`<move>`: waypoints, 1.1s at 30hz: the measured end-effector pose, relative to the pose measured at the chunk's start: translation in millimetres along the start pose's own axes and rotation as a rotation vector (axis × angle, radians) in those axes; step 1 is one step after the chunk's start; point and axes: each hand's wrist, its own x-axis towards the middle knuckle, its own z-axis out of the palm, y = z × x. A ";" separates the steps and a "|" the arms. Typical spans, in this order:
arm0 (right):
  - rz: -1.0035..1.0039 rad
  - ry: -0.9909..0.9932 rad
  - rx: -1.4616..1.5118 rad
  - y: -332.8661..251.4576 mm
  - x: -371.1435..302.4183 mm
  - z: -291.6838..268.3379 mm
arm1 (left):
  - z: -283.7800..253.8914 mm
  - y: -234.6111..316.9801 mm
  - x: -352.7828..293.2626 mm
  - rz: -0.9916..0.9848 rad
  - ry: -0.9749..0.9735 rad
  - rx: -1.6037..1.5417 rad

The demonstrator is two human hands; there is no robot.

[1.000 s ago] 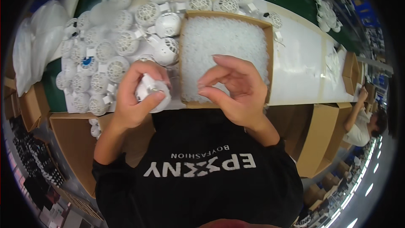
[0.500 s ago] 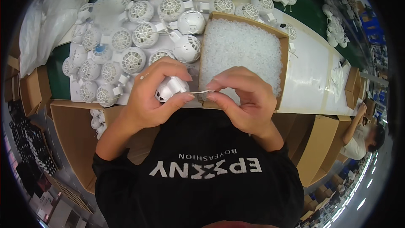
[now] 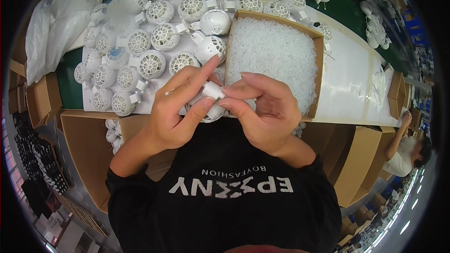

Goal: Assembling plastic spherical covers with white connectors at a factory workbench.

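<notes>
A round white plastic housing [image 3: 213, 114] with a square neck [image 3: 212, 91] is between my two hands, just in front of the table edge. My left hand [image 3: 178, 110] is closed around it, with the thumb on the near side and the forefinger raised past the neck. At the neck's right end, the thumb and forefinger of my right hand [image 3: 269, 115] pinch together; any wire in that pinch is hidden. A thin white wire end [image 3: 169, 92] shows by my left fingers. Many similar housings [image 3: 151, 64] with grille faces lie on the table at left.
Behind my right hand stands a cardboard box [image 3: 320, 65] full of small clear plastic pieces [image 3: 272, 56]. Open cartons [image 3: 86, 145] stand below the table edge on both sides. Plastic bags [image 3: 65, 23] lie at far left. Another person [image 3: 403, 152] sits at far right.
The housing has turned and moved right, bringing its neck to my right fingertips. The wire that stretched between my hands no longer shows there. My left forefinger has lifted.
</notes>
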 end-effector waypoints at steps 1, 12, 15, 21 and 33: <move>0.040 0.012 -0.009 -0.9 -0.6 0.4 | 0.0 0.6 -0.4 0.001 0.012 0.015; -0.394 -0.215 -0.370 1.2 23.8 -16.9 | 9.3 4.7 -2.7 -0.103 -0.012 -0.081; -0.431 -0.210 -0.439 6.6 22.5 -15.7 | 14.5 7.5 -4.6 -0.267 0.030 -0.020; -0.111 -0.172 -0.370 1.8 16.3 -15.6 | 11.5 -2.1 -7.3 -0.288 -0.017 -0.130; 0.028 -0.178 -0.829 31.0 16.8 -71.7 | 4.3 -9.3 -1.9 -0.135 -0.188 -0.231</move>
